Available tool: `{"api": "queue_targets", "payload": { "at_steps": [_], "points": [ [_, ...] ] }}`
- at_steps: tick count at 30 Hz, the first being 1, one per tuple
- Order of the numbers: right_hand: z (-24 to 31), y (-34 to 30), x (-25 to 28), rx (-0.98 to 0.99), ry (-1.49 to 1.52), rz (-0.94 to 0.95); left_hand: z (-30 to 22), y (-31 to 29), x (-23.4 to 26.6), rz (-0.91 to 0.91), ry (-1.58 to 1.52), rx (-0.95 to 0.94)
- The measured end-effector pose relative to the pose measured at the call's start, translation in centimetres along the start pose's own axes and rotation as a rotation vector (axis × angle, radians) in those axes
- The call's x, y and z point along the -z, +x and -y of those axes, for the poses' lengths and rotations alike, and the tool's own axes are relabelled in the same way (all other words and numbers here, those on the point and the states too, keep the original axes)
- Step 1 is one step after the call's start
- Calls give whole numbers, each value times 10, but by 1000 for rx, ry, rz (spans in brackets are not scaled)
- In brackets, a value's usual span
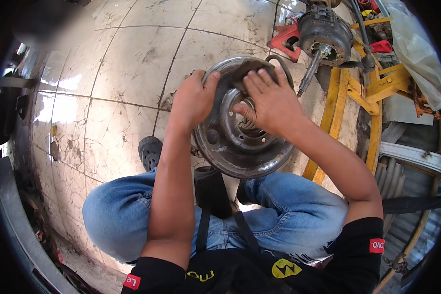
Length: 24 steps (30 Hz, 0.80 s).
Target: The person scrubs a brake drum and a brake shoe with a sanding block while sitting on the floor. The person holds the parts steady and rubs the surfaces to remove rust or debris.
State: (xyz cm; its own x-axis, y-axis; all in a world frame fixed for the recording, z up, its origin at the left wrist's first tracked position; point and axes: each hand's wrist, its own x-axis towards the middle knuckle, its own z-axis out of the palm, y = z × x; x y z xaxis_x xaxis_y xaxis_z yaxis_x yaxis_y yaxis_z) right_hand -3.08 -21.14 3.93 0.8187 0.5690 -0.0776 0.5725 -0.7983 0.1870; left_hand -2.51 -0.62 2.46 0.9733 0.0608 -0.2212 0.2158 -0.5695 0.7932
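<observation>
A round, dark steel brake drum, or a part much like one, stands tilted in front of my knees. A large central hole and smaller round holes show in its face, and coiled metal shows through the centre. My left hand is closed on the upper left of the rim, its thumb on the near side and its fingers mostly hidden behind. Across the upper right of the inner face lies my right hand, flat, with its fingers stretched out. A black curved loop sticks out beyond the rim at the upper right.
At the far right, a dark axle housing with a splined shaft sits by a red stand. A yellow metal frame and clear plastic sheeting are on the right. Cracked tiles cover the floor.
</observation>
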Motion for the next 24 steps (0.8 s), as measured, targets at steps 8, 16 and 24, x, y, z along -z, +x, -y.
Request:
{"api": "queue_targets", "payload": {
  "at_steps": [8,16,24],
  "points": [
    [4,-1,-1,21,15,-21,-2,-3,-1,3,-9,-1],
    [5,-1,2,-3,-30,43,-2,-2,-1,15,-5,17],
    [7,-1,-2,-7,-9,18,-2,2,-1,22,11,4]
  ]
}}
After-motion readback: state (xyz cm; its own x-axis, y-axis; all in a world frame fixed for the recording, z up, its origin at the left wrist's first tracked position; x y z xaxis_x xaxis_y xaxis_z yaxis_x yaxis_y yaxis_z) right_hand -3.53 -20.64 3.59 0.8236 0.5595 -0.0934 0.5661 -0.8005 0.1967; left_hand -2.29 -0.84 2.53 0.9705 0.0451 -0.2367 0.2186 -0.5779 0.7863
